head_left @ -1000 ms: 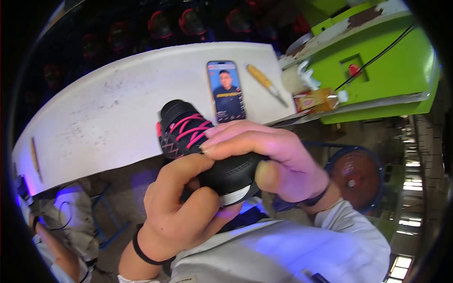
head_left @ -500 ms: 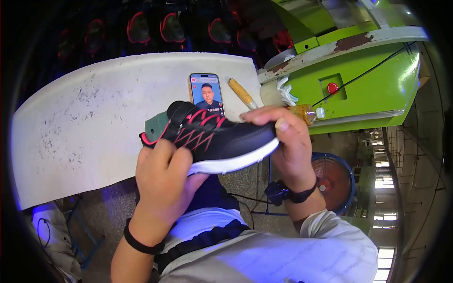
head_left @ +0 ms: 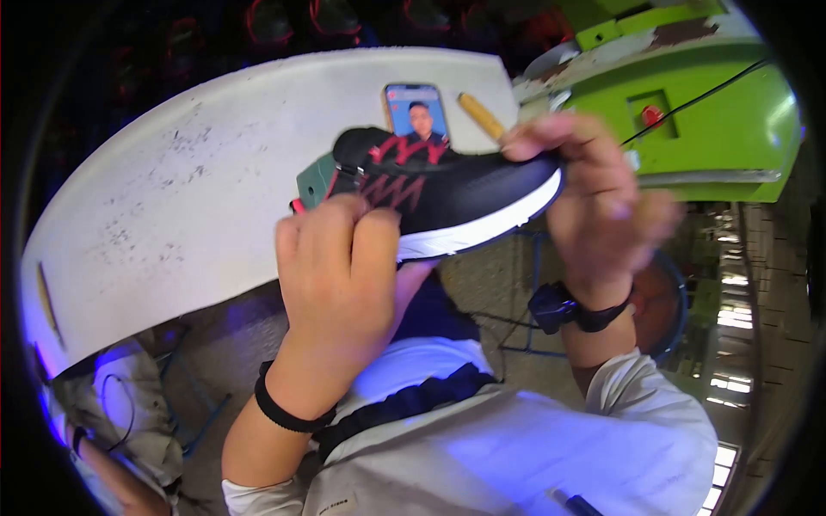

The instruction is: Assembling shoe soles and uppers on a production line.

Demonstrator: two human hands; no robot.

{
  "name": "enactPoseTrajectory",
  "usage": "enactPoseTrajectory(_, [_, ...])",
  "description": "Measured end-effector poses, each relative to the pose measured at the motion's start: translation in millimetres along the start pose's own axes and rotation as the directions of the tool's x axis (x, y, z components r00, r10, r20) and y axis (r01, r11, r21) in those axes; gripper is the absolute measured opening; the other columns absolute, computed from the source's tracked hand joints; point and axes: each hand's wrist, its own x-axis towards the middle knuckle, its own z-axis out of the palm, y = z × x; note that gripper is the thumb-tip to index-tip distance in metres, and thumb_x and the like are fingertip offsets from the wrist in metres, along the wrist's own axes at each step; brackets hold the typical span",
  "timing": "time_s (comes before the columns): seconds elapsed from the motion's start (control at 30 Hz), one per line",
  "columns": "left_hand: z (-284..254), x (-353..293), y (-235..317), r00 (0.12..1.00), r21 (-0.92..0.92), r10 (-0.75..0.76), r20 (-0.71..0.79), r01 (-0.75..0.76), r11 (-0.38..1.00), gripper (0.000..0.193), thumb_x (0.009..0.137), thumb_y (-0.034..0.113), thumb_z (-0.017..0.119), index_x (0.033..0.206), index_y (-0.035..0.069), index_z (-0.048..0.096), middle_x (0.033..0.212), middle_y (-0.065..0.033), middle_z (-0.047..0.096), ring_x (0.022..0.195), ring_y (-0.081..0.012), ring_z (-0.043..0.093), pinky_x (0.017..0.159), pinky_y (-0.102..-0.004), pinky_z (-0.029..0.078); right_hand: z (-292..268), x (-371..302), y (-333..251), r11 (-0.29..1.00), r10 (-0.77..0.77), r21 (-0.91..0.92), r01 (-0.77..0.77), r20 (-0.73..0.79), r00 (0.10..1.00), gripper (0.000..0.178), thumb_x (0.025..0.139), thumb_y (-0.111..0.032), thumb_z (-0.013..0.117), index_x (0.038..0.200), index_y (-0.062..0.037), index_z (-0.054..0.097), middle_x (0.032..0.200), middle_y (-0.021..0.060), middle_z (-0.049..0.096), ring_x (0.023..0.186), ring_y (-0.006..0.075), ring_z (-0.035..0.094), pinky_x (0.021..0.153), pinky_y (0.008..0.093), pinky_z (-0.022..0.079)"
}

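Observation:
A black sneaker [head_left: 482,189] with red laces and a white sole is held on its side above the front of the white table. My left hand [head_left: 335,267] is closed around its heel end, the fingers over the laced side and the thumb beneath the sole. From the shoe's opening sticks out a green block [head_left: 316,179] with a small hole, which looks like a shoe last. My right hand [head_left: 602,189], blurred by motion, is at the toe with its fingers apart. One fingertip lies at the upper edge of the toe; whether it touches is unclear.
On the white table [head_left: 215,172] lie a phone [head_left: 417,107] showing a person, a yellow-handled tool [head_left: 480,116] and a thin stick [head_left: 47,301]. A green machine [head_left: 714,120] with a red button stands right, a fan [head_left: 662,310] below. Another person's arm [head_left: 120,473] shows lower left.
My right hand has loosened from the toe and its fingers have spread. My left hand still holds the shoe. The whole view has shifted, so table and phone appear higher and further right.

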Motion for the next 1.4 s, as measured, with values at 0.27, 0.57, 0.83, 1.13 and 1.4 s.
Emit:
enactPoseTrajectory(0.27, [-92.5, -37.3, 22.1, 0.971, -0.454, -0.218, -0.100, 0.150, 0.878, 0.073, 0.075, 0.050, 0.085, 0.115, 0.003, 0.045, 0.109, -0.0209, 0.058, 0.107, -0.0348, 0.062, 0.105, -0.0579, 0.045, 109.5, -6.6, 23.5, 0.722, -0.410, 0.666, 0.189, 0.191, 0.892, 0.113, 0.050, -0.073, 0.086, 0.123, 0.0079, 0.057, 0.123, 0.0192, 0.058, 0.116, 0.0291, 0.055, 0.101, 0.0424, 0.042])
enactPoseTrajectory(0.57, [-106.6, -61.7, 32.4, 0.938, -0.448, -0.342, -0.050, 0.285, 0.848, 0.080, 0.070, 0.064, 0.081, 0.107, 0.004, 0.044, 0.110, -0.0222, 0.062, 0.109, -0.0331, 0.064, 0.110, -0.0629, 0.038, 122.1, -45.4, 45.1, 0.915, -0.397, 0.117, 0.386, 0.093, 0.913, 0.042, 0.056, -0.014, 0.087, 0.082, -0.0090, 0.054, 0.084, 0.0072, 0.051, 0.074, 0.0279, 0.054, 0.064, 0.0380, 0.046])
enactPoseTrajectory(0.83, [-121.4, -54.4, 20.1, 0.993, -0.375, -0.117, 0.014, 0.113, 0.920, 0.070, 0.073, 0.058, 0.082, 0.101, 0.005, 0.046, 0.099, -0.0188, 0.064, 0.105, -0.0363, 0.066, 0.105, -0.0657, 0.043, 124.7, -42.4, 42.8, 0.869, -0.478, 0.168, 0.466, 0.039, 0.878, 0.045, 0.058, -0.014, 0.085, 0.087, -0.0062, 0.051, 0.087, 0.0101, 0.050, 0.077, 0.0301, 0.055, 0.066, 0.0389, 0.047])
enactPoseTrajectory(1.13, [-143.7, 3.4, 34.8, 0.878, 0.350, -0.211, 0.429, 0.054, 0.935, 0.063, 0.060, 0.039, 0.092, 0.098, -0.004, 0.066, 0.101, -0.0251, 0.072, 0.093, -0.0364, 0.071, 0.084, -0.0439, 0.055, 135.1, -33.2, 77.8, 0.940, -0.338, 0.085, 0.330, 0.105, 0.935, 0.043, 0.059, -0.013, 0.084, 0.087, -0.0059, 0.052, 0.087, 0.0104, 0.049, 0.083, 0.0308, 0.054, 0.073, 0.0408, 0.045])
enactPoseTrajectory(1.4, [-170.4, -4.7, -4.5, 0.877, 0.318, -0.178, 0.446, 0.030, 0.948, 0.066, 0.063, 0.049, 0.090, 0.095, -0.003, 0.064, 0.100, -0.0258, 0.071, 0.101, -0.0384, 0.069, 0.092, -0.0613, 0.052, 155.4, -7.8, 74.9, 0.947, -0.320, 0.011, 0.321, 0.126, 0.939, 0.044, 0.052, -0.013, 0.084, 0.081, -0.0082, 0.051, 0.084, 0.0091, 0.047, 0.073, 0.0295, 0.052, 0.063, 0.0393, 0.043])
